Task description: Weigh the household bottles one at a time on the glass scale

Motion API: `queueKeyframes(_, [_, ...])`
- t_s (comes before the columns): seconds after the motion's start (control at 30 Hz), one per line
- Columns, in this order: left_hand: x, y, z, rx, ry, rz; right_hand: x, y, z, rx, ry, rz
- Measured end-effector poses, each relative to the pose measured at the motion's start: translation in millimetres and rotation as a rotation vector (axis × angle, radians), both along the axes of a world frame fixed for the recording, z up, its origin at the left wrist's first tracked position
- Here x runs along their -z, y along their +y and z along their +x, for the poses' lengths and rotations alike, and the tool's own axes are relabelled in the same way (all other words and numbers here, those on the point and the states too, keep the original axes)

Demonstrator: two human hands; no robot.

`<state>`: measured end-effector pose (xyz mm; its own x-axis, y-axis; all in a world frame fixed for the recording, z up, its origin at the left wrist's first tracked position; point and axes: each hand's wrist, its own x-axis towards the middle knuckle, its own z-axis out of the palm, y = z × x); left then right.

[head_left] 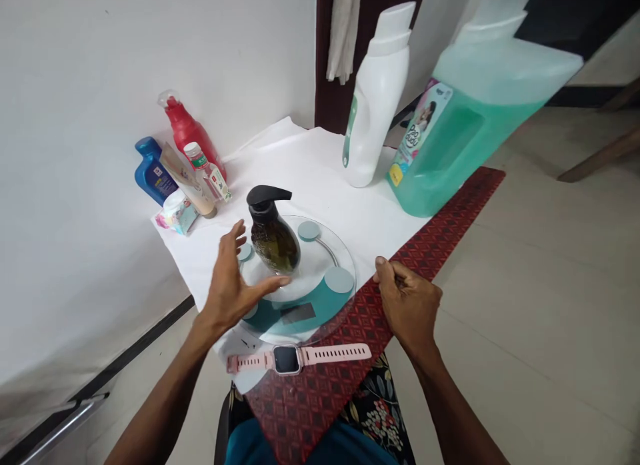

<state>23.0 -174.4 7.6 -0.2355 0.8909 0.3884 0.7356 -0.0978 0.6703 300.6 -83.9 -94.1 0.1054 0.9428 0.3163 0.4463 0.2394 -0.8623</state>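
A dark pump bottle (pixel 275 242) with a black pump head stands upright on a round glass weighing scale (pixel 320 302). Beside the bottle's lower left, my left hand (pixel 237 282) curves around it with thumb and fingers spread; I see no firm grip on it. Curled into a loose fist, my right hand (pixel 407 295) rests at the table's right edge, over the red patterned cloth. Whether anything small is inside that fist is hidden. A pink-strapped smartwatch (pixel 287 360) lies flat in front of the scale.
At the back right stand a white bottle (pixel 377 98) and a large jug of green liquid (pixel 450 132). Against the wall at left are a red bottle (pixel 193 128), a blue bottle (pixel 153 172), a tube (pixel 187 182) and a small jar (pixel 177 205). White paper (pixel 310 155) covers much of the table.
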Motion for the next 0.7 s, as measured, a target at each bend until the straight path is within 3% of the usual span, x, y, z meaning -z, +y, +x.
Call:
queueKeyframes(0.17, [16.8, 30, 28, -0.114, 0.127, 0.132, 1.3, 1, 1, 0.0, -0.034, 0.005])
queueKeyframes(0.33, [12.7, 62, 18, -0.176, 0.088, 0.172, 2.1, 1, 3, -0.008, -0.047, 0.009])
queueKeyframes(0.53, [-3.7, 164, -26, -0.298, 0.066, 0.222, 3.6, 2, 5, -0.017, -0.062, 0.044])
queueKeyframes(0.7, [-2.8, 240, -64, -0.468, 0.021, 0.175, 3.6, 4, 6, -0.024, -0.046, 0.099])
